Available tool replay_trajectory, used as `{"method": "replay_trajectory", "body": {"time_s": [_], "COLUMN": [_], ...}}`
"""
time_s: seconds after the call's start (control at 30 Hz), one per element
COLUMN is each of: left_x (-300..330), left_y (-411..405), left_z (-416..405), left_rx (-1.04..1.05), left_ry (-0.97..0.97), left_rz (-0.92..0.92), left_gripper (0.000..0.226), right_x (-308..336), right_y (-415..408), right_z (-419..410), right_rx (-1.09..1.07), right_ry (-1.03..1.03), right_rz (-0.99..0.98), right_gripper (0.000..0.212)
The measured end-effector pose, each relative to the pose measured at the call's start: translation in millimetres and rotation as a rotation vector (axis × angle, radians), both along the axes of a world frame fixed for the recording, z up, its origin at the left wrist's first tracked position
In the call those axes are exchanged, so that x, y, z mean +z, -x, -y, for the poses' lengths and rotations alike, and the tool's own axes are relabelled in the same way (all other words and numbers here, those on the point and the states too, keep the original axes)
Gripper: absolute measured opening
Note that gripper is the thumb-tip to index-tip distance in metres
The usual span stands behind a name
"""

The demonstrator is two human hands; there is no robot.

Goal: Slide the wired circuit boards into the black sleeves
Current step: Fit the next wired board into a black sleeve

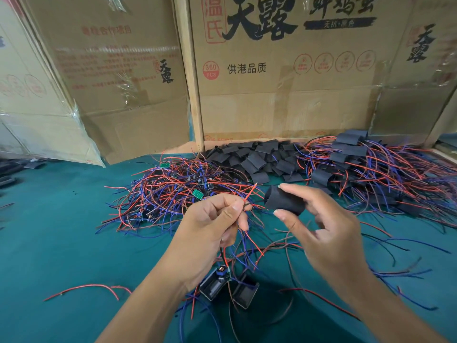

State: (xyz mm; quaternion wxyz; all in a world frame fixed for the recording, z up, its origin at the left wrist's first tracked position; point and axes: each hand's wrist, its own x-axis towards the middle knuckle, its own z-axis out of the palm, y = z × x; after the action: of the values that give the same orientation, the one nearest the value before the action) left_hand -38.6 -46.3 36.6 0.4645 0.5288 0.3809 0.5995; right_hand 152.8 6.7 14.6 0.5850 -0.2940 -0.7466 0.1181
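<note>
My left hand [210, 229] pinches a bundle of thin red, blue and black wires [247, 201] between thumb and fingers. Their small circuit board [223, 272] hangs below that hand, just above the table. My right hand [319, 229] holds a black sleeve [284, 200] between thumb and fingers, its open mouth facing left toward the wire tips. The wire ends reach almost to the sleeve's opening. Two more black sleeves [227, 289] lie on the green table [61, 243] under my hands.
A tangle of wired boards [173, 194] lies at the centre. Behind it sits a heap of empty black sleeves [254, 157]. At the right is a pile of sleeved boards with wires [371, 169]. Cardboard boxes [272, 82] wall off the back.
</note>
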Motion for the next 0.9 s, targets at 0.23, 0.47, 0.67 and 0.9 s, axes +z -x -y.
{"method": "replay_trajectory", "body": {"time_s": [0.23,0.47,0.67,0.9], "left_x": [-2,-3,-4,-21], "left_y": [3,5,-7,-16], "left_z": [-2,-1,-1,5], "left_rx": [-0.035,-0.01,0.105,0.287], "left_ry": [0.042,-0.003,0.093,-0.145], "left_rz": [-0.027,-0.227,-0.152,-0.661], "left_gripper": [0.017,0.015,0.019,0.04], "right_x": [4,10,8,2], "right_y": [-3,-10,-7,5], "right_z": [-1,-4,-2,4], "right_rx": [0.021,0.097,0.191,0.321], "right_ry": [-0.047,-0.153,-0.148,0.186], "right_rz": [0.042,0.275,0.524,0.341], "right_gripper": [0.034,0.035,0.037,0.029]}}
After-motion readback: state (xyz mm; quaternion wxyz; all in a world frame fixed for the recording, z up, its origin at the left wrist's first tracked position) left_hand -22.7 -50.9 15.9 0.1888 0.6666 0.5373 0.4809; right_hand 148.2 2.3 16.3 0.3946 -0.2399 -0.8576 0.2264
